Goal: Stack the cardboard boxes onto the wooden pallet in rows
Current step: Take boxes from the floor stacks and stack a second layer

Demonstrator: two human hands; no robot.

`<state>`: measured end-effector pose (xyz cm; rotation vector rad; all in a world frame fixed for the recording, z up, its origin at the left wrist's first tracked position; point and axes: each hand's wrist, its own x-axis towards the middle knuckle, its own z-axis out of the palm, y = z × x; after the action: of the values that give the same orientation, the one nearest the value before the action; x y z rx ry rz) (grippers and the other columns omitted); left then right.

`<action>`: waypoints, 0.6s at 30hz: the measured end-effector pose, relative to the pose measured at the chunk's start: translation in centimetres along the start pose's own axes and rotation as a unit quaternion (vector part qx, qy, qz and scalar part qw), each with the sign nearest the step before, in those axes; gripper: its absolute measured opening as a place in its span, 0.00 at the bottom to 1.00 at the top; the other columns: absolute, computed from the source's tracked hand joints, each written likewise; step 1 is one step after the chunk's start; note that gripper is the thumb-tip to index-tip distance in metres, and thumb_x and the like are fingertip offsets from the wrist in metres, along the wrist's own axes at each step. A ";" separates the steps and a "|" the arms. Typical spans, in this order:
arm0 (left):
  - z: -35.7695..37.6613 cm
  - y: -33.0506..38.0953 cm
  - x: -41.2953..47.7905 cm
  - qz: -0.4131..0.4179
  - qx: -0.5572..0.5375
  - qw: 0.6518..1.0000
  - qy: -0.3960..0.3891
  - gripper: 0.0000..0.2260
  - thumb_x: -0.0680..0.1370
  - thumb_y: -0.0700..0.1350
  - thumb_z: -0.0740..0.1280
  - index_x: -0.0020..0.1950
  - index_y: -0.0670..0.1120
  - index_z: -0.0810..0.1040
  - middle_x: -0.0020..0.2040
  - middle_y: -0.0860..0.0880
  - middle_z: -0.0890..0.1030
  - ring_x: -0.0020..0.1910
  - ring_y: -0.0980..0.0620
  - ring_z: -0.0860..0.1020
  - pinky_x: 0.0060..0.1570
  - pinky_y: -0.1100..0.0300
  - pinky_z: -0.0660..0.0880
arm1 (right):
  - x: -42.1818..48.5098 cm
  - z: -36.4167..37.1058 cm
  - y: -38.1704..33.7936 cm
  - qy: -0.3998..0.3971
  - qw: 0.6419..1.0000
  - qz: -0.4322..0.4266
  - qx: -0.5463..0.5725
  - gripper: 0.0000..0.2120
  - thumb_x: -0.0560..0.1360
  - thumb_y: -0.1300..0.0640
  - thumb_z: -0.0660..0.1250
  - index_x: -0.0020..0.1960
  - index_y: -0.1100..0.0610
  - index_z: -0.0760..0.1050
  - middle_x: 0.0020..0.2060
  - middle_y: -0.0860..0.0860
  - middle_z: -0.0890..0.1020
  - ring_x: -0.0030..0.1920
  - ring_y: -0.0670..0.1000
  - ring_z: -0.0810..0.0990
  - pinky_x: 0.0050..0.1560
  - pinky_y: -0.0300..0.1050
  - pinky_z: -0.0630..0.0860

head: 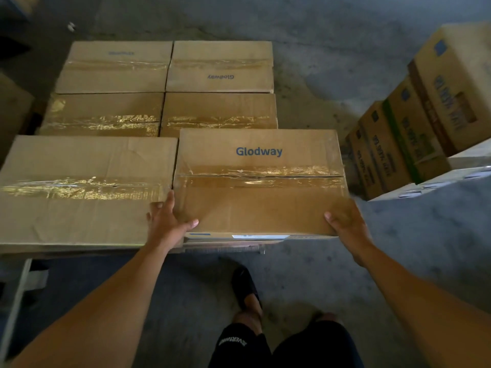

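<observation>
Near-left box (79, 192): a taped cardboard box at the near left of the stack, its right side touching the box the person holds.
Far boxes (164, 86): four taped boxes in two rows behind the near pair, packed side by side.
Left hand (167, 221): wedged in the seam between the two near boxes, fingers down the held box's left side, thumb spread over its top.
Glodway box (259, 181): near right of the stack, printed "Glodway" in blue, gripped at both near corners.
Wooden pallet (223, 247): only a thin edge shows under the near boxes.
Right hand (345, 221): clasps the Glodway box's near-right corner, thumb on top, fingers hidden.
Printed cartons (414, 134): a separate stack on the concrete floor (332, 75), far right, well apart.
</observation>
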<state>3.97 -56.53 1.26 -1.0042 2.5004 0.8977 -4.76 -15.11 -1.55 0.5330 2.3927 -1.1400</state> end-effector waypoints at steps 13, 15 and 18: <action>0.7 4.1 -4.0 0.020 0.107 0.993 0.046 0.37 0.75 0.52 0.74 0.79 0.47 0.58 0.72 0.36 0.63 0.69 0.34 0.67 0.65 0.42 0.69 | 1.2 -1.7 0.2 -0.066 0.994 -0.046 -0.072 0.37 0.79 0.36 0.60 0.81 0.48 0.50 0.78 0.55 0.63 0.75 0.62 0.65 0.73 0.64 0.64; 1.0 5.7 -5.3 0.024 0.102 0.992 0.069 0.36 0.77 0.51 0.73 0.79 0.47 0.59 0.73 0.36 0.63 0.70 0.34 0.67 0.65 0.42 0.69 | 1.4 -2.7 0.1 -0.052 0.995 -0.036 -0.074 0.39 0.79 0.35 0.60 0.82 0.46 0.47 0.78 0.56 0.62 0.75 0.63 0.65 0.73 0.62 0.65; 1.9 9.3 -7.5 0.054 0.077 0.991 0.092 0.32 0.77 0.50 0.72 0.77 0.46 0.62 0.72 0.36 0.65 0.69 0.34 0.68 0.66 0.42 0.69 | 1.1 -5.5 0.5 -0.044 0.995 -0.057 -0.066 0.38 0.80 0.37 0.61 0.82 0.48 0.49 0.79 0.57 0.62 0.76 0.63 0.63 0.74 0.62 0.63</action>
<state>2.90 -46.22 7.50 -0.9467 2.7525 0.6560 -6.62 -10.30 0.72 0.3003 2.4264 -1.0207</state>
